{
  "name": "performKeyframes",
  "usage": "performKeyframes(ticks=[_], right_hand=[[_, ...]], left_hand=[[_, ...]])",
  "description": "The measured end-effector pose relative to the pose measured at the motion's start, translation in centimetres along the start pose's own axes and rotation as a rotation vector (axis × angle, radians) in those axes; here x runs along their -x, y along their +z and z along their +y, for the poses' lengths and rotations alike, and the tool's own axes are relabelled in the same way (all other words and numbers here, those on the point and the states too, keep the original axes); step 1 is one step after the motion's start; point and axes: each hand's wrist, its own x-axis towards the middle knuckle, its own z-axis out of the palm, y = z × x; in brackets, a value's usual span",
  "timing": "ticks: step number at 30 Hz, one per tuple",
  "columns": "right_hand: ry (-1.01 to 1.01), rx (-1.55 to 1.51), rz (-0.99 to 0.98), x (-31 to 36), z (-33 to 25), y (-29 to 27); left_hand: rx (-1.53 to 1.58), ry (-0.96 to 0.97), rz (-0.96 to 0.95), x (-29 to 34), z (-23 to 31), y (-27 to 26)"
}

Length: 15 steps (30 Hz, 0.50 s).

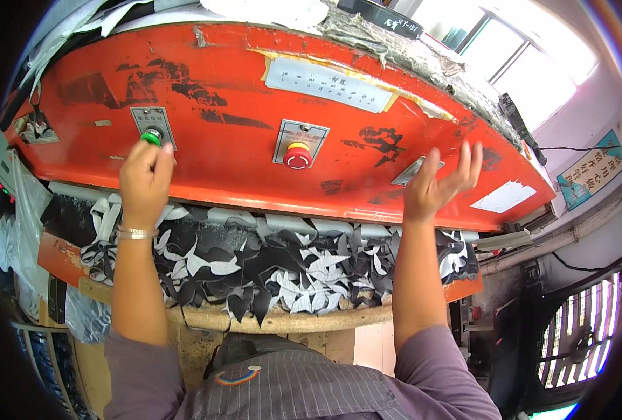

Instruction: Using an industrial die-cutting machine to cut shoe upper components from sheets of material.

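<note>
My left hand point(146, 175) is closed, fingers curled in, right at a green push button point(152, 136) on the red machine panel point(227, 157). Its knuckles meet or overlap the button's lower edge; whether they press it I cannot tell. A metal bracelet point(136, 233) circles that wrist. My right hand point(438, 183) is raised and open, fingers spread, holding nothing. It partly covers a small metal plate point(415, 171) on the panel; any button there is hidden. Between my hands sits a red emergency-stop knob point(298, 157) on its own plate. Below lie black and white sheet offcuts point(311, 273), heaped along a ledge.
Clear plastic bags point(27, 210) hang at the left. A paper label point(328, 84) is stuck on the panel's upper part. Sheet material point(269, 10) lies on top of the machine. At the right are a pipe point(528, 255) and a dark slatted fan or grille point(581, 332).
</note>
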Motion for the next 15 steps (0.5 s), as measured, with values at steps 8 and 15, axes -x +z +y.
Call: performKeyframes(ticks=[8,15], right_hand=[[0.09,-0.588,-1.584,8.9,-11.4,-18.8],[0.12,-0.366,-1.571,12.2,-11.5,-21.2]], left_hand=[[0.232,0.142,-0.837,20.3,8.9,2.6],[-0.074,0.127,-0.9,23.8,12.3,4.6]])
